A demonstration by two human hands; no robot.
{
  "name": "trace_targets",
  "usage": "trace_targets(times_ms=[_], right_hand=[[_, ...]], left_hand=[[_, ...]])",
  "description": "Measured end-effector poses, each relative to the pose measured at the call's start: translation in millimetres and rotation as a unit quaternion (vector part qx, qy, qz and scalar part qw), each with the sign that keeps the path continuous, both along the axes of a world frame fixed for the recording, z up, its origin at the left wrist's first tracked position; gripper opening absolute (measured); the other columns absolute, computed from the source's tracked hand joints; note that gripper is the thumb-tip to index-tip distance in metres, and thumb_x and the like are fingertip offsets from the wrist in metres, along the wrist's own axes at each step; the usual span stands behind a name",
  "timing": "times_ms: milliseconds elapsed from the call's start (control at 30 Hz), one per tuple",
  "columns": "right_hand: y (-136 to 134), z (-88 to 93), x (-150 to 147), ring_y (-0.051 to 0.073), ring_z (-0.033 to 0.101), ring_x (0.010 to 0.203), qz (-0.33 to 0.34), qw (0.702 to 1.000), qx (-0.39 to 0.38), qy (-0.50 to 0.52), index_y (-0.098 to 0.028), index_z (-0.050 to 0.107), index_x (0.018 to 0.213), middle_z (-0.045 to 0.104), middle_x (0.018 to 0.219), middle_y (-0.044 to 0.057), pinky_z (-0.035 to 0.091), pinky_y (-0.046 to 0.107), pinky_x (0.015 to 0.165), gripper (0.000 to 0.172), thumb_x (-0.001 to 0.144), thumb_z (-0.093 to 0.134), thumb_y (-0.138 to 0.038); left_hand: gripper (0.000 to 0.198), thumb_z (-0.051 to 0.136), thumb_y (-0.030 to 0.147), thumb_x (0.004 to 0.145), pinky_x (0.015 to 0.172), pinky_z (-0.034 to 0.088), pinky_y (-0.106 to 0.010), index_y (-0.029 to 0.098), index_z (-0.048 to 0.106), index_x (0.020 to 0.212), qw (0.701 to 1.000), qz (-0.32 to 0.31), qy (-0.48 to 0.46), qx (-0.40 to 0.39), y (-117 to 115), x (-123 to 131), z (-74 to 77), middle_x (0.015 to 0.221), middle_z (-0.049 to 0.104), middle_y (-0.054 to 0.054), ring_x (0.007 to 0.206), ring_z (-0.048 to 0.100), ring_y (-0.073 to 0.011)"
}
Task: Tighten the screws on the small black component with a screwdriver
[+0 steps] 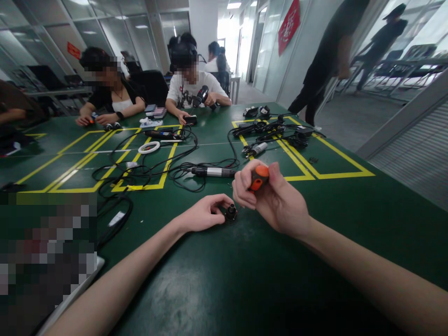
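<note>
The right hand is raised above the table, its forearm slanting in from the lower right, palm side partly turned to the view; its fingers are curled around a screwdriver-like handle and the thumb presses along its side, so the grip is closed on it. The handle's rounded end is orange with dark grey panels and a smooth moulded look; a shaft cannot be made out. The left hand is low at the tabletop, the long forearm reaching in from the lower left, wrist slightly bent, thumb and forefinger arched into a pinch about a small black fitting. That fitting stands on the table just left of and below the right hand, a round, dark base with a short upright collar; its finer detail is too small to tell. The green table has a smooth, faintly glossy surface marked with yellow tape. Behind the hands lies a cylindrical tool with a silver, metallic-looking middle and black ends, beside thin looped black cables; farther left is a flat white ring.
</note>
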State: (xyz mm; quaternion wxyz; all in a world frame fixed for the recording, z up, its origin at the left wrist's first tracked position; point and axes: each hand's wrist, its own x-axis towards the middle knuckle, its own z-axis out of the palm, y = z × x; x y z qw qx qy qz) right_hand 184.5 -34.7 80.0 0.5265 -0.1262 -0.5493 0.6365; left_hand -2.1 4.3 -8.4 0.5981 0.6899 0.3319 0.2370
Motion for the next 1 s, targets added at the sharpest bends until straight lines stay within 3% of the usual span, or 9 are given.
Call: trace_targets(times_ms=[333, 600, 800, 900, 1000], right_hand=[[-1.1, -2.9, -1.0, 0.012, 0.034, 0.055, 0.016, 1.000, -0.008, 0.010, -0.021, 0.061, 0.085, 0.042, 0.063, -0.004, 0.031, 0.027, 0.054, 0.045, 0.104, 0.053, -0.061], [-4.8, -5.5, -1.0, 0.013, 0.032, 0.057, 0.028, 0.999, -0.003, 0.020, -0.022, 0.060, 0.090, 0.042, 0.064, -0.005, 0.030, 0.028, 0.056, 0.045, 0.104, 0.052, -0.064], [-4.2, -5.4, -3.1, 0.012, 0.036, 0.056, 0.021, 0.999, 0.018, 0.041, -0.024, 0.058, 0.097, 0.048, 0.066, -0.006, 0.032, 0.026, 0.056, 0.029, 0.104, 0.059, -0.052], [-2.3, -5.0, -2.6, 0.012, 0.045, 0.059, 0.009, 1.000, 0.005, 0.025, -0.021, 0.063, 0.091, 0.054, 0.071, -0.002, 0.036, 0.027, 0.058, 0.038, 0.105, 0.056, -0.055], [-2.7, -3.1, -2.1, 0.012, 0.042, 0.058, 0.004, 1.000, -0.016, 0.022, -0.019, 0.065, 0.086, 0.050, 0.069, -0.002, 0.034, 0.027, 0.056, 0.041, 0.105, 0.055, -0.054]], left_hand=[[0.035, 0.054, 0.009, 0.069, 0.071, 0.052, -0.025, 0.014, 0.068, 0.100, 0.999, 0.034, -0.021, -0.004, -3.5, 6.5, -1.7, 0.093, 0.072, -0.004, 0.082, 0.066, -0.0149], [0.032, 0.049, 0.011, 0.074, 0.063, 0.050, -0.023, 0.012, 0.071, 0.097, 0.998, 0.060, -0.017, 0.013, -1.6, 9.1, -6.2, 0.089, 0.070, -0.003, 0.067, 0.058, -0.0099], [0.037, 0.055, 0.010, 0.066, 0.068, 0.051, -0.024, 0.013, 0.071, 0.099, 0.999, 0.042, -0.012, 0.008, -2.5, 6.6, -3.3, 0.093, 0.073, -0.005, 0.078, 0.065, -0.0142], [0.031, 0.058, 0.011, 0.067, 0.069, 0.051, -0.025, 0.013, 0.070, 0.096, 0.999, 0.047, -0.006, 0.021, -2.8, 6.5, -2.9, 0.093, 0.073, -0.005, 0.077, 0.065, -0.0142], [0.030, 0.057, 0.012, 0.068, 0.068, 0.051, -0.025, 0.013, 0.069, 0.095, 0.999, 0.050, -0.009, 0.017, -3.4, 7.1, -2.6, 0.093, 0.073, -0.004, 0.075, 0.064, -0.0134]])
